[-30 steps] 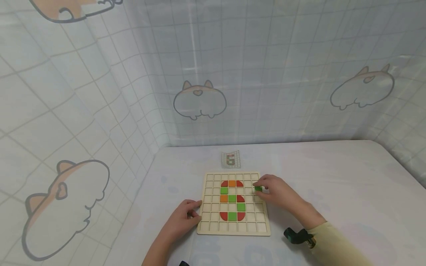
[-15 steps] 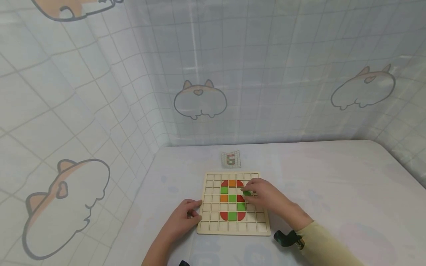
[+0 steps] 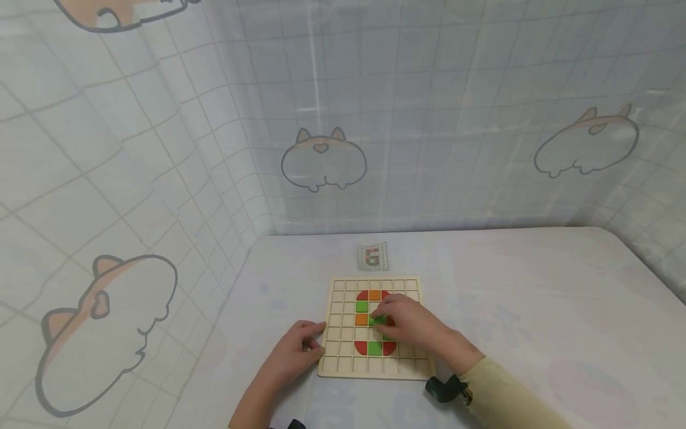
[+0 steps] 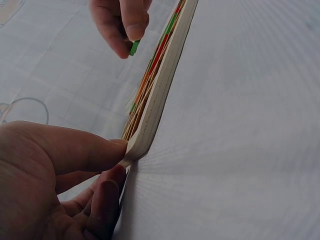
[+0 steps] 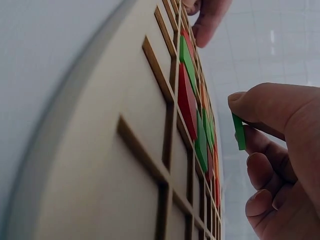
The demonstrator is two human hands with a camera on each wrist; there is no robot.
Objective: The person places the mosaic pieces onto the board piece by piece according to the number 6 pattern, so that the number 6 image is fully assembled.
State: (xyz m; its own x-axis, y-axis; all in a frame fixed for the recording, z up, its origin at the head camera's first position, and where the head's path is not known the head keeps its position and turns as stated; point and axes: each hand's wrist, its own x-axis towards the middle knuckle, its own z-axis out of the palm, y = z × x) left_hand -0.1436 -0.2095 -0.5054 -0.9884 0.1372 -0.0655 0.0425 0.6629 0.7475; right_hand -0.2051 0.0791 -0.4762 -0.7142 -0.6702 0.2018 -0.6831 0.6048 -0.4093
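Over the middle of a wooden grid board [image 3: 343, 364], my right hand [image 3: 411, 323] pinches a small green tile [image 5: 239, 132] between thumb and finger. In the right wrist view the tile is tilted on edge and apart from the board. Red, orange and green tiles sit in the board's cells, among them an orange tile [image 3: 374, 295] at the top and a green tile [image 3: 374, 348] near the bottom. Several are partly hidden by my right hand. My left hand [image 3: 293, 345] holds the board's left edge, thumb and fingers at its rim in the left wrist view.
A small patterned card [image 3: 372, 257] with a coloured figure on a grid lies beyond the board. The table is under a pale cloth [image 3: 509, 286]. Behind it hangs a gridded curtain [image 3: 429, 149] with cartoon animals. A dark device [image 3: 445, 388] is at my right wrist.
My right hand has moved left with the green tile, from the board's right edge to above its middle. My left hand stays at the left edge.
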